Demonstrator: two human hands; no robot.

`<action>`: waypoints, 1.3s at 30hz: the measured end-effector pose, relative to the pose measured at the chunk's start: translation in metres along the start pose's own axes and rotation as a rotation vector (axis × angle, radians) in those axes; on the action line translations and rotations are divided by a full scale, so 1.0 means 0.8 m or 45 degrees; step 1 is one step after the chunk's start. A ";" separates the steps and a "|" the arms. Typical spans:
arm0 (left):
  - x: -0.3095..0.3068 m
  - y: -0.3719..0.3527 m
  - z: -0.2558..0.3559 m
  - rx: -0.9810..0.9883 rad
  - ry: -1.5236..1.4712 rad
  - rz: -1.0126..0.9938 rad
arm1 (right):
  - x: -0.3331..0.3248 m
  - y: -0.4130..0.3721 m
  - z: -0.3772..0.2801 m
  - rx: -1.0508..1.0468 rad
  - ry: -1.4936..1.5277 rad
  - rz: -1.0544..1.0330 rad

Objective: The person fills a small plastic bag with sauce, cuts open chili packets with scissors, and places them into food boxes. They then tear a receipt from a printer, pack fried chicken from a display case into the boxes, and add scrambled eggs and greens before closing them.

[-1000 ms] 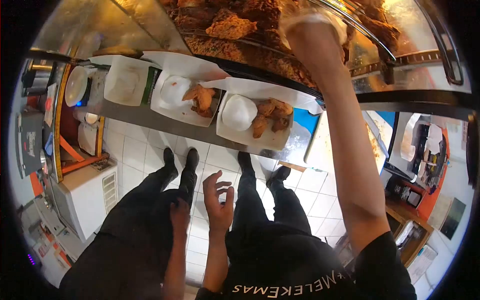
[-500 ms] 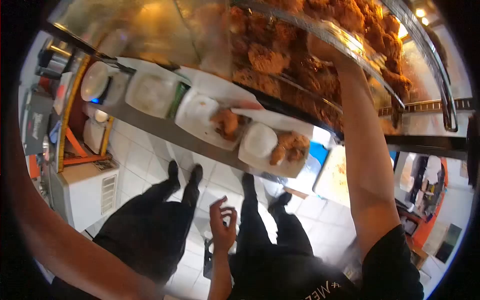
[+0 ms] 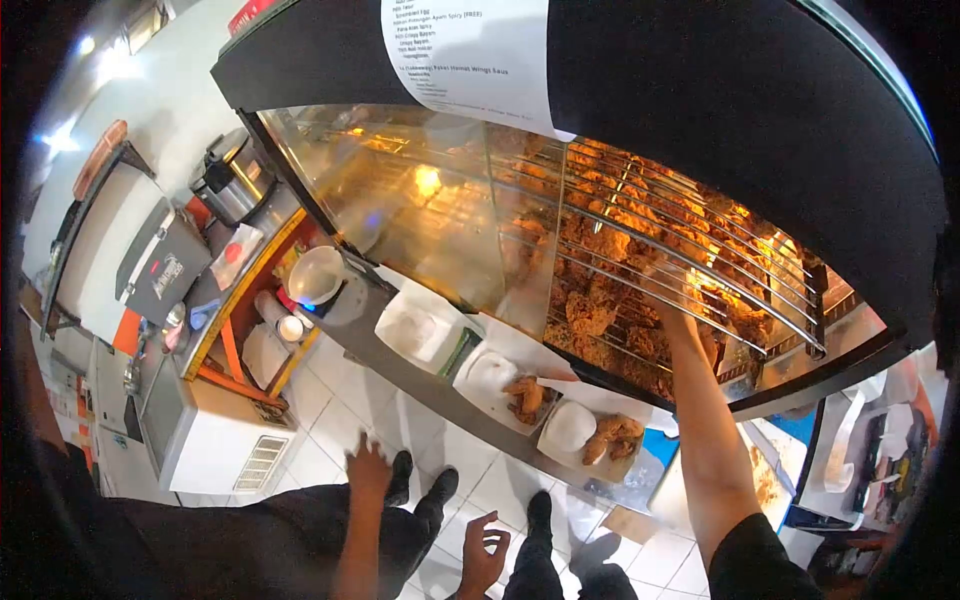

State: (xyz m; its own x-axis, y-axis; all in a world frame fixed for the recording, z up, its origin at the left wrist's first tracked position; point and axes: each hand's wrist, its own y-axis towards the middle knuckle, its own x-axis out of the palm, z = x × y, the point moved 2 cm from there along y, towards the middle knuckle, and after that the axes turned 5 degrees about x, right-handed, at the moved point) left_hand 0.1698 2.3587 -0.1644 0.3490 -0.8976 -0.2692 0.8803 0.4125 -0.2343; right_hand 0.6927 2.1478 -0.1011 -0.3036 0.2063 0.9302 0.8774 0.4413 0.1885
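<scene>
My right arm reaches into a lit display cabinet, where my right hand [image 3: 672, 285] is among pieces of fried chicken [image 3: 592, 316] under a wire rack [image 3: 690, 258]. Its fingers are blurred and partly behind the bars, so what they hold is hidden. Low in front of my body, my left hand [image 3: 484, 552] hangs with loosely curled fingers apart, holding nothing. On the ledge below the glass stand open white takeaway boxes. The nearest holds a mound of rice [image 3: 569, 427] and fried chicken [image 3: 614, 438]; the middle one holds rice and a chicken piece [image 3: 524, 398].
Another person stands close at left, one hand [image 3: 368, 466] over the floor. A third white box [image 3: 410, 335] and a round bowl [image 3: 316, 276] stand farther left on the ledge. A cutting board [image 3: 770, 465] lies right of my forearm. A printed sheet [image 3: 470, 60] hangs on the cabinet.
The view has tilted up and drawn back, showing more of the cabinet. The other person's hand has come into view at left. My right hand stays inside the cabinet.
</scene>
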 end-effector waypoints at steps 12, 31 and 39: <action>0.016 -0.012 0.007 0.002 0.070 -0.207 | 0.145 -0.211 0.046 -0.215 -0.507 0.780; 0.058 0.020 0.018 -0.039 0.069 -0.437 | 0.172 -0.313 0.058 0.101 0.935 0.540; 0.047 0.029 0.010 -0.047 0.078 -0.353 | 0.175 -0.301 0.072 0.193 0.958 0.542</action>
State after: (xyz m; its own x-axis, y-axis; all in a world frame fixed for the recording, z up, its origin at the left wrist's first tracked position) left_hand 0.2055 2.3330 -0.1727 0.0757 -0.9664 -0.2457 0.9268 0.1591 -0.3401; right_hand 0.4171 2.1209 -0.0344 0.4106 -0.2275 0.8830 0.7853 0.5804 -0.2157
